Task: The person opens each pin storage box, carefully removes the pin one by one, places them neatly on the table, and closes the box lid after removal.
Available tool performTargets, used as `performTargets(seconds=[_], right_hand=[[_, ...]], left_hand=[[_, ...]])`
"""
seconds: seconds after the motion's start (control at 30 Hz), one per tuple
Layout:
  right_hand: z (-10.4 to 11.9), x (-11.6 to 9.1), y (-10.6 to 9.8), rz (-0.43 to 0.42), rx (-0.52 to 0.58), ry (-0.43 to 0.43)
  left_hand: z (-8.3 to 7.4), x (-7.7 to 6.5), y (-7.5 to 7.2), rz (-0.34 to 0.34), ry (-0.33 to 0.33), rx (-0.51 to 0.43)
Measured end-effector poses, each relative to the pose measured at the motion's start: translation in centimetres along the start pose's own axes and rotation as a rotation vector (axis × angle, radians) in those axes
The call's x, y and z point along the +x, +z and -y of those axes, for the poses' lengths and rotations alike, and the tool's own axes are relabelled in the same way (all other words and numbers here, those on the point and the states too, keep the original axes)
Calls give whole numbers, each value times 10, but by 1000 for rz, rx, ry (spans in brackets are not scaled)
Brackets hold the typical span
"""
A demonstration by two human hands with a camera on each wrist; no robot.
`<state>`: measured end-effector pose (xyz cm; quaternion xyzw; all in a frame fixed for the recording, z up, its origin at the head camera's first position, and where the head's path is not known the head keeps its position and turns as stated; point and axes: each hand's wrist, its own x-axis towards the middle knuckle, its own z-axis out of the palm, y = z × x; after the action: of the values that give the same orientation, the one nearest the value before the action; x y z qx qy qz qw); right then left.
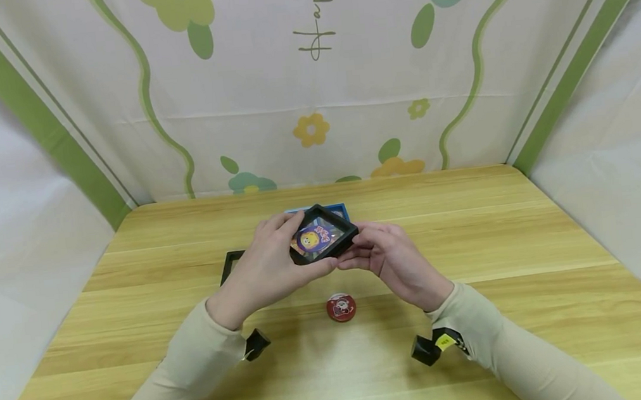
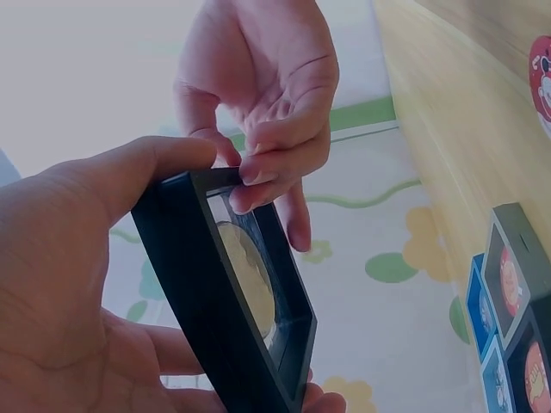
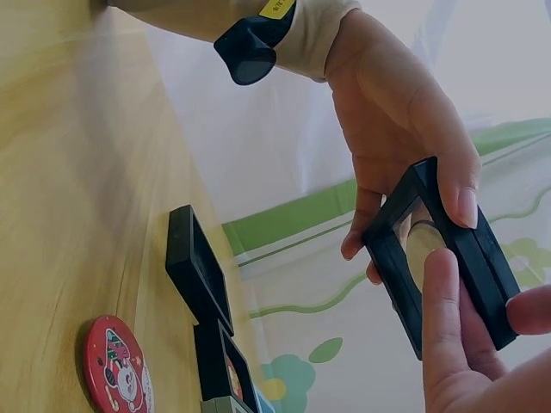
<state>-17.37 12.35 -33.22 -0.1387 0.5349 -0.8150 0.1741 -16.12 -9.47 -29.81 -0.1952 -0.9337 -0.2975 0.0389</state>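
My left hand (image 1: 268, 258) grips a black display frame (image 1: 343, 246) along its left side, lifted above the table and tilted. Inside its clear film sits a round badge (image 1: 311, 239), purple with a yellow cartoon figure; the left wrist view shows the plain pale back (image 2: 247, 271) of that badge. At the frame's right corner my right hand (image 1: 397, 260) pinches the rim between thumb and fingers. Below both hands, a red round badge (image 1: 341, 307) with a white cartoon figure lies face up on the wooden table.
Behind the held frame lies a blue frame (image 1: 337, 209), partly hidden. Another black frame (image 1: 231, 262) rests on the table (image 1: 500, 222), partly covered by my left hand. Several frames with badges, including a grey-rimmed one (image 2: 508, 225), cluster together. A flowered curtain (image 1: 264, 84) hangs behind the table.
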Motion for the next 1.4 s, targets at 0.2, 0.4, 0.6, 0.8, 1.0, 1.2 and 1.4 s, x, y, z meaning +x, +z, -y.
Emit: performTargets(seconds=[0.2, 0.4, 0.6, 0.8, 1.0, 1.2, 1.4], right_hand=[[0, 0, -1, -8, 1, 17], [1, -1, -1, -6, 13, 21], [1, -1, -1, 7, 23, 23], [1, -1, -1, 15, 36, 41], [3, -1, 0, 6, 38, 56], [3, -1, 0, -17, 33, 59], [1, -1, 0, -28, 52, 65]], left_hand=[[-1, -1, -1, 3, 4, -9], [-1, -1, -1, 4, 5, -8], [-1, 0, -1, 6, 2, -4], [-1, 1, 0, 2, 0, 12], [0, 1, 0, -2, 7, 19], [-1, 1, 1, 0, 11, 38], [-1, 1, 1, 4, 13, 31]])
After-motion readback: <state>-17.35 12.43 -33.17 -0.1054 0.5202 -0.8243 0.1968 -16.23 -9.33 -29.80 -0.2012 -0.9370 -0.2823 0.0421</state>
